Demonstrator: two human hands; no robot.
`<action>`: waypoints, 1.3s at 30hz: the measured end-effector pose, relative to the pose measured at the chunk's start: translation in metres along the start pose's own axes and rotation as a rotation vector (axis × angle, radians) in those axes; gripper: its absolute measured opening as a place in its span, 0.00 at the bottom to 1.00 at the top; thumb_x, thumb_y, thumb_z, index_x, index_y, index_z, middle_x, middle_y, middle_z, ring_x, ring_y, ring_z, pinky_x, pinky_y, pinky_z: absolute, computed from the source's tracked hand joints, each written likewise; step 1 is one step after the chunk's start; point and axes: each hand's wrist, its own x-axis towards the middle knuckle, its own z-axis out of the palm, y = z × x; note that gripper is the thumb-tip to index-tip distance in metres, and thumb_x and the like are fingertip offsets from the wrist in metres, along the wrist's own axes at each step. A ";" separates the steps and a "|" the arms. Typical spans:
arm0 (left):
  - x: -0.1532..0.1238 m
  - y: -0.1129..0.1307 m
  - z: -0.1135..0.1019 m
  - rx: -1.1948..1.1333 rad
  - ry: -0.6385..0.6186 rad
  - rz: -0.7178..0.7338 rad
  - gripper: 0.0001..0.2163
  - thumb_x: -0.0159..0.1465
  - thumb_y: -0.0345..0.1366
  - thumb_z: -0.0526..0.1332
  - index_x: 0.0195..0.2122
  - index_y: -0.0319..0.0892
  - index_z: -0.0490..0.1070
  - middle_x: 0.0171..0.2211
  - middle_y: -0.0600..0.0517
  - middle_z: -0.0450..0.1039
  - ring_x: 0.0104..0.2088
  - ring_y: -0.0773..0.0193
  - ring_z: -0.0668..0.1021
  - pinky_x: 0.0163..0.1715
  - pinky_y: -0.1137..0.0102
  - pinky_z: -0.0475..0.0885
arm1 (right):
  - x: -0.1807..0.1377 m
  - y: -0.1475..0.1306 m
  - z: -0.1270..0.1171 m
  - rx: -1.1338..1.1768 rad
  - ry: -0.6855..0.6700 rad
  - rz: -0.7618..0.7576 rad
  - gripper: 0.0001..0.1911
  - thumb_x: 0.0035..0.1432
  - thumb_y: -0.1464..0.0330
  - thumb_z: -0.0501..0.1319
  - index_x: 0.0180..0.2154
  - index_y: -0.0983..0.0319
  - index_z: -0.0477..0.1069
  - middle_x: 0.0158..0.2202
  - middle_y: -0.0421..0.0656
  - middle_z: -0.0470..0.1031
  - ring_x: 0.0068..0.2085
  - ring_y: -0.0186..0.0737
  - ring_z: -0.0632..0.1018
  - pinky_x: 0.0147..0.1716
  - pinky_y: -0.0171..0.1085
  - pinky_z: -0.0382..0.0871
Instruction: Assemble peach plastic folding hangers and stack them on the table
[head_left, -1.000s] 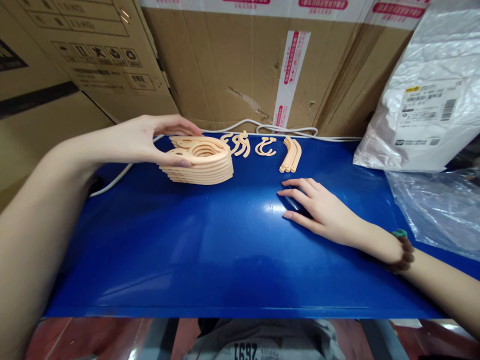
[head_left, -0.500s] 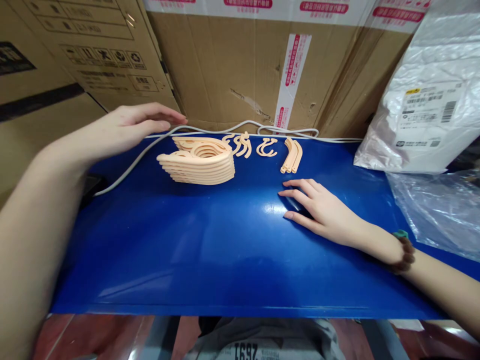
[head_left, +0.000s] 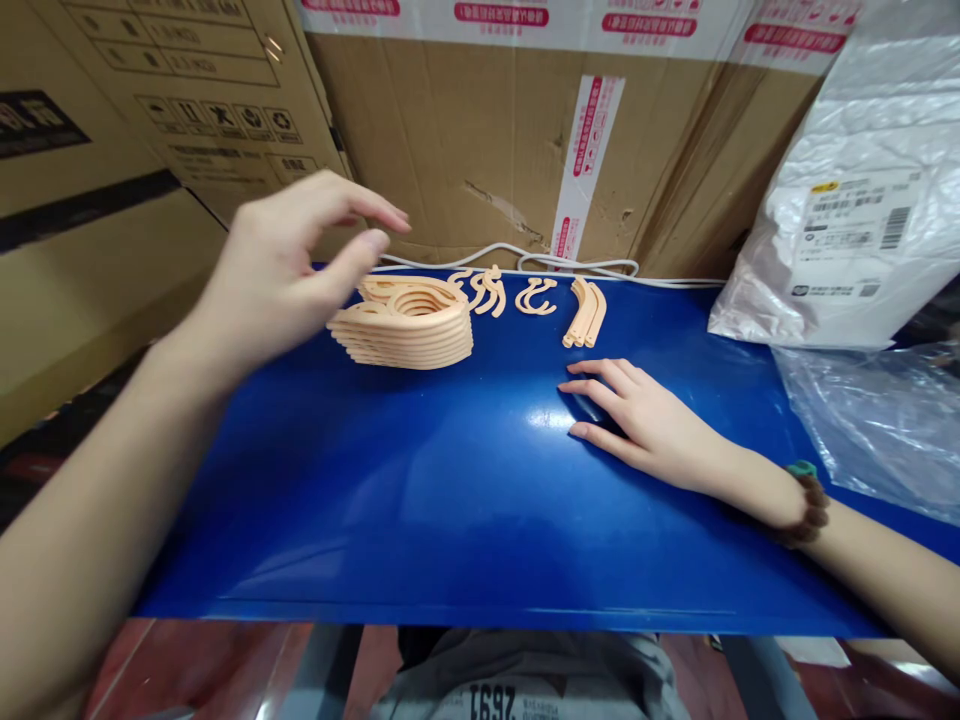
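A stack of peach-coloured curved plastic parts [head_left: 409, 325] sits at the back of the blue board [head_left: 420, 510]. My left hand [head_left: 289, 265] hovers in the air just left of the stack, fingers loosely spread, holding nothing. My right hand [head_left: 641, 415] lies flat on the board to the right, fingers stretched out, empty. Small peach hooks [head_left: 487, 288], a second pair of hooks [head_left: 534, 295] and a bundle of curved strips [head_left: 583, 312] lie behind it near the far edge.
Cardboard boxes [head_left: 480, 130] stand along the back and the left. A white cable [head_left: 577, 265] runs along the board's far edge. A silver plastic bag [head_left: 847, 200] and clear plastic film [head_left: 870, 420] are at the right.
My left hand let go of the stack, lifted off it and drew back toward me and upward. The stack and my right hand stayed put.
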 end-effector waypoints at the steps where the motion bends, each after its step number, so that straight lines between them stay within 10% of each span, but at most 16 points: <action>1: -0.001 0.011 0.005 -0.029 -0.018 0.063 0.10 0.68 0.37 0.55 0.44 0.42 0.74 0.45 0.49 0.76 0.47 0.60 0.75 0.52 0.65 0.68 | 0.000 0.000 0.000 -0.001 0.001 0.000 0.23 0.66 0.56 0.53 0.57 0.61 0.65 0.59 0.53 0.65 0.57 0.52 0.68 0.56 0.52 0.65; 7: -0.022 0.066 0.063 -0.025 -0.339 0.221 0.11 0.69 0.35 0.51 0.45 0.42 0.71 0.45 0.47 0.76 0.46 0.56 0.76 0.48 0.60 0.71 | -0.001 0.002 0.000 -0.016 0.002 -0.021 0.25 0.66 0.56 0.53 0.59 0.62 0.64 0.59 0.53 0.66 0.57 0.52 0.69 0.56 0.52 0.66; 13: -0.047 0.068 0.108 0.090 -0.537 0.197 0.19 0.71 0.36 0.49 0.59 0.35 0.64 0.60 0.42 0.65 0.59 0.51 0.69 0.55 0.58 0.68 | -0.001 0.009 -0.002 -0.020 0.053 0.024 0.23 0.68 0.57 0.51 0.55 0.65 0.69 0.54 0.52 0.71 0.54 0.48 0.73 0.55 0.48 0.68; 30: -0.050 0.061 0.104 0.072 -0.610 0.206 0.21 0.73 0.39 0.48 0.63 0.37 0.60 0.64 0.44 0.61 0.62 0.54 0.66 0.61 0.58 0.63 | 0.005 0.012 -0.008 0.130 0.106 0.122 0.19 0.68 0.57 0.52 0.50 0.60 0.72 0.50 0.47 0.74 0.51 0.45 0.75 0.52 0.44 0.68; 39: -0.050 0.059 0.105 0.061 -0.603 0.217 0.20 0.72 0.38 0.48 0.63 0.37 0.60 0.64 0.43 0.61 0.62 0.53 0.66 0.60 0.57 0.63 | 0.038 0.068 -0.007 0.043 0.312 0.400 0.21 0.64 0.56 0.55 0.50 0.63 0.72 0.42 0.49 0.75 0.40 0.47 0.77 0.42 0.45 0.69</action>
